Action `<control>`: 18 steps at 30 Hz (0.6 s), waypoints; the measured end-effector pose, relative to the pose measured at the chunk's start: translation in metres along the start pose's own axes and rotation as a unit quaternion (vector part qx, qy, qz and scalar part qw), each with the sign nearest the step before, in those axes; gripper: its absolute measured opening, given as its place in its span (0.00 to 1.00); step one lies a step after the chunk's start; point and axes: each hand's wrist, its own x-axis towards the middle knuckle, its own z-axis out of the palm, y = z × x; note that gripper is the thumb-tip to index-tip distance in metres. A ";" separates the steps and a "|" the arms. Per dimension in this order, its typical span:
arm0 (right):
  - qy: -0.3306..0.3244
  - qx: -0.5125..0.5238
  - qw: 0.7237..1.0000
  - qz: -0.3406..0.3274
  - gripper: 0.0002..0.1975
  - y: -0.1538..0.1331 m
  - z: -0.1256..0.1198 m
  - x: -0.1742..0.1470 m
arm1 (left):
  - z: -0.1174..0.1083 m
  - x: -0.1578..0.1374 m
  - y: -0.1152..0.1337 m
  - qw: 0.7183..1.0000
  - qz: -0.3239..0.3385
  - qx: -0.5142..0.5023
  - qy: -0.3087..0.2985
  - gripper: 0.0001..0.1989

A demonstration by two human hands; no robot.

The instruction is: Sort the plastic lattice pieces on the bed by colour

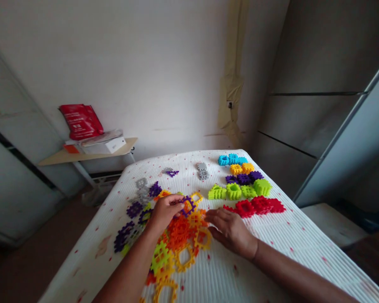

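Observation:
My left hand (168, 210) pinches a purple notched building tile (188, 206) with an opening in its middle. It is held over a loose heap of notched tiles. Orange tiles (178, 232) fill the middle of that heap, with yellow tiles (185, 257) and a lime green tile (160, 256) nearer to me. My right hand (232, 230) is at the heap's right edge, thumb apart from the stretched fingers, with nothing visible in it. Its fingertips are close to the orange and yellow tiles; whether they touch is unclear. Beyond it lie red tiles (260, 205) grouped in stacks.
Sorted stacks line the right side: lime green (233, 191), purple (244, 178), yellow (241, 168) and blue (232, 159). Grey tiles (202, 171) lie mid-table on the white ribbed cover (240, 273). A side table (55, 158) with red packages (81, 121) stands at the back left.

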 end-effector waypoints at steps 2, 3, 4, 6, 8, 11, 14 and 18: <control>-0.010 -0.001 1.000 0.005 0.15 0.001 -0.003 0.015 | 0.002 -0.010 0.001 0.997 -0.018 -0.077 -0.006 0.17; -0.022 -0.002 1.000 0.002 0.17 0.000 -0.004 0.023 | 0.003 -0.013 0.000 0.995 -0.021 -0.096 -0.004 0.18; -0.037 -0.003 0.999 -0.002 0.20 0.000 -0.003 0.029 | 0.004 -0.015 0.000 0.993 -0.022 -0.113 -0.004 0.18; -0.074 -0.005 0.997 -0.008 0.23 -0.003 0.000 0.039 | 0.007 -0.017 -0.002 0.989 -0.022 -0.147 -0.012 0.19; -0.104 -0.005 0.995 -0.006 0.24 -0.005 0.004 0.045 | 0.009 -0.020 -0.005 0.983 -0.027 -0.178 -0.021 0.21; -0.128 -0.016 0.992 0.002 0.23 -0.009 0.010 0.050 | 0.012 -0.022 -0.009 0.980 -0.027 -0.195 -0.028 0.24; -0.141 -0.034 0.989 -0.001 0.23 -0.013 0.013 0.051 | 0.015 -0.025 -0.010 0.978 -0.019 -0.204 -0.035 0.27; -0.164 -0.074 0.983 -0.033 0.24 -0.008 0.000 0.057 | 0.016 -0.029 -0.006 0.971 -0.023 -0.237 -0.012 0.31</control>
